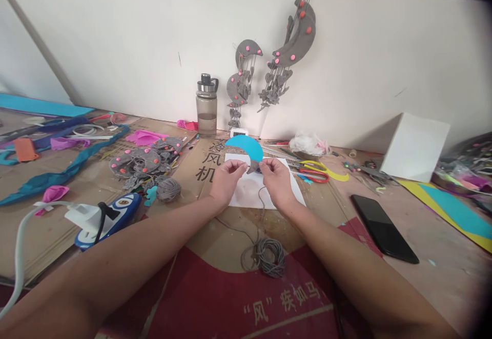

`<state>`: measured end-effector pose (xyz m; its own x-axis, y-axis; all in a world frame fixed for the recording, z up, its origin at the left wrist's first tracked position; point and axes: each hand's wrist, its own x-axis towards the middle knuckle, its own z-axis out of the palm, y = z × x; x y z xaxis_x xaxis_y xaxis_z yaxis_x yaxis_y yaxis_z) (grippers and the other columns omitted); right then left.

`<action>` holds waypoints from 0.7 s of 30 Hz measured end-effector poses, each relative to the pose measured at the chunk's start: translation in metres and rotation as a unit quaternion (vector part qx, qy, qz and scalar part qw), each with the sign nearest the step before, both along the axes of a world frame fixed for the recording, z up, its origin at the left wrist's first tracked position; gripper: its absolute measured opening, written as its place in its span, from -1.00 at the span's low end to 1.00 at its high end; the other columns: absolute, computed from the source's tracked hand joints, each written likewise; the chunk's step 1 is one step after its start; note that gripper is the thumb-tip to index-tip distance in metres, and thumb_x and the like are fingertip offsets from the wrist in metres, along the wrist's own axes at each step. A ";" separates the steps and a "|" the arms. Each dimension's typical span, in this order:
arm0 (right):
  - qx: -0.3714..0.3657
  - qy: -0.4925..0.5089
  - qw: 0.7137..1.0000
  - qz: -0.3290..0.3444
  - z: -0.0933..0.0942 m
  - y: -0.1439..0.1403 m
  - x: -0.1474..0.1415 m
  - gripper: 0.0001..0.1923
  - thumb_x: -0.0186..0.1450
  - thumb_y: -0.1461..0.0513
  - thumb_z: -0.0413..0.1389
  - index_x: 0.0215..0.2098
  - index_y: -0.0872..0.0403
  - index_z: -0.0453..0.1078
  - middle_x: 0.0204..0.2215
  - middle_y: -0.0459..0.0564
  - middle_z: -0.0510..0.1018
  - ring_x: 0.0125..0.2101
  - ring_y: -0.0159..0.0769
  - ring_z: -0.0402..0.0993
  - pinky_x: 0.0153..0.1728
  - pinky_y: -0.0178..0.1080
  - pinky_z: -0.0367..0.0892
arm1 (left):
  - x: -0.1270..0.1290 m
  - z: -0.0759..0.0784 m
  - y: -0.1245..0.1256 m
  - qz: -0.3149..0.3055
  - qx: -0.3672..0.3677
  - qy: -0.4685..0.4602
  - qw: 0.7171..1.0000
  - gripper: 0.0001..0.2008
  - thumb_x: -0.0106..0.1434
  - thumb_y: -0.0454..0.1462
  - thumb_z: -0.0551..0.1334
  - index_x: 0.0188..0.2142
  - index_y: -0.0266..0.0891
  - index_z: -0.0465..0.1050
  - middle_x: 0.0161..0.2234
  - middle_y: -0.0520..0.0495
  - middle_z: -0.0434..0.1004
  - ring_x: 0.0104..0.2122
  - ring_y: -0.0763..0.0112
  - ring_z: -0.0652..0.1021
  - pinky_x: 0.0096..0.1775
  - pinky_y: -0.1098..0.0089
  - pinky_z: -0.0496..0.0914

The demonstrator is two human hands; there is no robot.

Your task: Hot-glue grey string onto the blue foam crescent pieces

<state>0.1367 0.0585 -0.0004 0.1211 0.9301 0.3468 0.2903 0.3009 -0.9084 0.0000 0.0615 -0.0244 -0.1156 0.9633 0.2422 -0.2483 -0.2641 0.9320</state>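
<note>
Pinching a small grey felt piece between closed fingertips, the left hand and right hand meet over white paper; a blue foam crescent lies just beyond the fingertips, and grey cord trails back toward the wrists.

Matt blue foam crescent, rough brown cardboard, glossy black phone — and a coil of dull grey cord.

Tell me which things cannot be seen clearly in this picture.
- Head view: the small grey piece is mostly hidden between the left hand and right hand.
- The printing on the cardboard is partly hidden by the left hand.
- Far-right clutter is blurred and cut by the edge.
</note>
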 end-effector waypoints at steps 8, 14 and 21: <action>0.006 -0.052 0.998 -0.017 0.006 -0.010 -0.007 -0.83 0.17 0.13 0.05 -0.42 0.07 0.37 -0.56 -0.13 0.38 -0.53 -0.38 0.23 -0.45 -0.29 0.16 | 0.003 0.007 -0.013 0.095 0.111 0.185 0.972 -0.79 -0.04 -0.25 0.40 -0.38 -0.18 0.46 -0.35 0.00 0.49 -0.45 0.47 0.37 -0.34 0.41 0.23; 0.031 -0.099 0.994 0.037 0.008 -0.015 -0.009 -0.83 0.21 0.15 0.04 -0.38 0.07 0.40 -0.51 -0.10 0.44 -0.49 -0.36 0.27 -0.39 -0.27 0.20 | 0.003 0.006 -0.010 0.084 0.053 0.153 0.983 -0.83 0.00 -0.30 0.34 -0.40 -0.23 0.40 -0.41 0.01 0.47 -0.50 0.52 0.39 -0.42 0.44 0.23; 0.056 -0.129 0.989 0.056 0.008 -0.016 -0.010 -0.85 0.24 0.19 0.01 -0.34 0.07 0.38 -0.42 -0.06 0.50 -0.41 -0.34 0.36 -0.31 -0.27 0.24 | 0.006 0.002 -0.008 -0.032 -0.032 0.028 0.999 -0.81 0.09 -0.23 0.26 -0.34 -0.22 0.28 -0.60 0.08 0.39 -0.66 0.55 0.35 -0.63 0.52 0.15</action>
